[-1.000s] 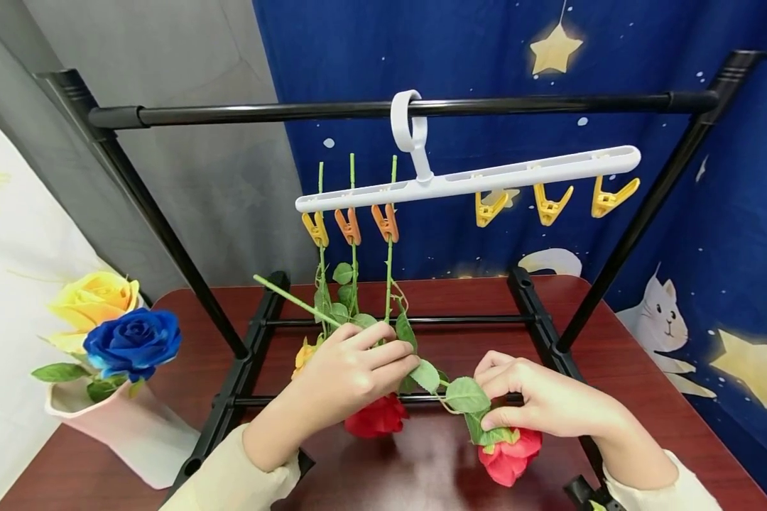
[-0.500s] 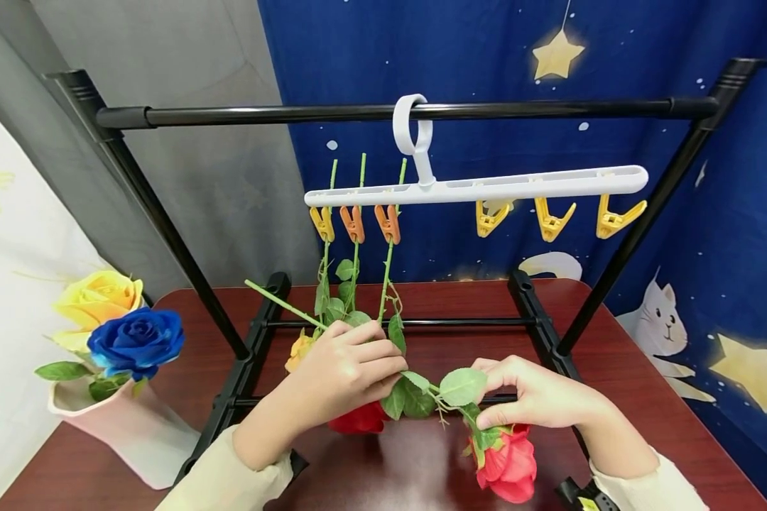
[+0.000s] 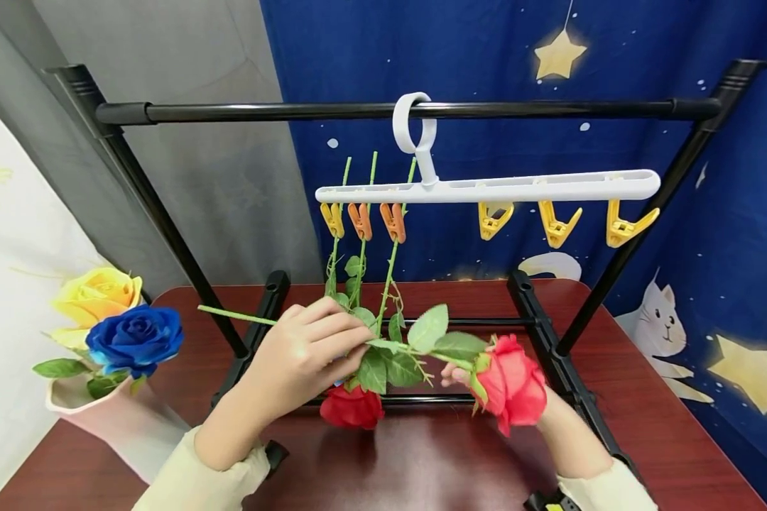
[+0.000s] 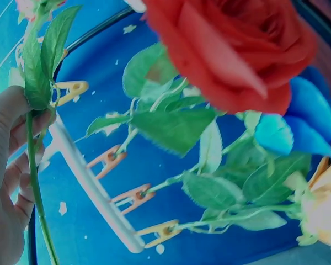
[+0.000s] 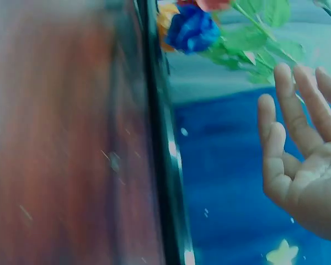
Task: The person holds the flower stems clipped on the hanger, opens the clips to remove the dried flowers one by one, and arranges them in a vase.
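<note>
My left hand (image 3: 313, 348) grips the green stem (image 3: 236, 314) of a pinkish-red rose (image 3: 511, 383), which lies nearly level with its bloom to the right. In the left wrist view, fingers and thumb close round that stem. My right hand (image 5: 303, 149) is turned palm up with fingers loosely spread and nothing in them; in the head view the bloom hides most of it. Behind the left hand, a red rose (image 3: 351, 408), a blue rose (image 4: 309, 121) and a yellow rose (image 4: 323, 212) hang upside down, their stems in clips (image 3: 361, 221) on the white hanger (image 3: 486, 189).
The hanger hooks over the top bar (image 3: 262, 113) of a black rack. Yellow clips (image 3: 557, 224) on its right half hold nothing. A pale pink vase (image 3: 121, 433) with a yellow rose (image 3: 102, 294) and a blue rose (image 3: 137, 341) stands left on the brown table (image 3: 434, 468).
The held rose has swung up from a drooping to a nearly level position, its stem end going left. My right hand has let go near the bloom and turned palm up.
</note>
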Action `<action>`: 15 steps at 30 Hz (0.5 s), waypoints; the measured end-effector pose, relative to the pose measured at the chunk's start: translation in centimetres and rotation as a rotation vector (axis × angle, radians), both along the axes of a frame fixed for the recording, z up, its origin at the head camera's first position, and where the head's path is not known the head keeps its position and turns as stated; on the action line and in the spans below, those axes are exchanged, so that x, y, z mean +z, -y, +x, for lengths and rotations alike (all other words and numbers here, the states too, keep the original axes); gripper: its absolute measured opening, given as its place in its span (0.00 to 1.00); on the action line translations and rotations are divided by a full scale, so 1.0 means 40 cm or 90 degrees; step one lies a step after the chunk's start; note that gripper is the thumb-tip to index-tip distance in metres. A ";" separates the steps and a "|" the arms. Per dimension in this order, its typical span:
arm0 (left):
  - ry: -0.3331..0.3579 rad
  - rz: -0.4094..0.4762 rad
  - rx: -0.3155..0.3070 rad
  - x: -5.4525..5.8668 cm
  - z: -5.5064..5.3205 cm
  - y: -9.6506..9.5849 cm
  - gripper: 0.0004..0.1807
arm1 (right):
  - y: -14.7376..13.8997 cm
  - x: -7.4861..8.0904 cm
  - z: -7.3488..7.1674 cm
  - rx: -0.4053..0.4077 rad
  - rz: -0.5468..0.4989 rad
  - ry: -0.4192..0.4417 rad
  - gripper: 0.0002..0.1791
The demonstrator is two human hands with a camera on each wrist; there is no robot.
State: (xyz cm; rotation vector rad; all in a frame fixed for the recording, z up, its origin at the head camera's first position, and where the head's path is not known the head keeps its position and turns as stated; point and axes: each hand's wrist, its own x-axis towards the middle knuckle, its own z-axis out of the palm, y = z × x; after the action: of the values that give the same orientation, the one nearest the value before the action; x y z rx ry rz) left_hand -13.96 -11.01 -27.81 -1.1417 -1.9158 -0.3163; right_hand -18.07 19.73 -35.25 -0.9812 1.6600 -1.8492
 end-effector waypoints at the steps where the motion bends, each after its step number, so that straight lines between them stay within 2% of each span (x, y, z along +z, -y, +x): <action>1: 0.000 0.010 -0.004 0.005 -0.001 0.002 0.12 | 0.011 -0.006 0.011 -0.028 0.029 -0.020 0.12; 2: 0.000 0.021 -0.008 0.011 -0.001 0.004 0.13 | 0.026 -0.008 0.026 -0.068 0.076 -0.055 0.12; 3: 0.000 0.030 -0.012 0.017 -0.001 0.006 0.13 | 0.038 -0.013 0.041 -0.132 0.145 -0.102 0.11; 4: -0.002 0.038 -0.013 0.023 -0.001 0.007 0.13 | 0.047 -0.030 0.043 -0.140 0.163 -0.125 0.13; 5: -0.002 0.043 -0.010 0.029 0.000 0.008 0.14 | 0.054 -0.052 0.041 -0.133 0.162 -0.131 0.12; 9: -0.025 0.062 0.000 0.058 0.002 0.010 0.14 | 0.104 -0.058 0.061 -0.126 0.148 -0.138 0.15; 15: -0.050 0.087 0.034 0.104 0.016 0.020 0.14 | 0.166 -0.068 0.067 -0.195 0.137 -0.139 0.17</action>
State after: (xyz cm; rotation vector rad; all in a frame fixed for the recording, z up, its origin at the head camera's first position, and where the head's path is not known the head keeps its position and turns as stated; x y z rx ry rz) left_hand -13.31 -11.82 -23.65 -0.9963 -1.8240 -0.3622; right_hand -15.41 13.08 -37.98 -0.9021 2.1949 -1.7449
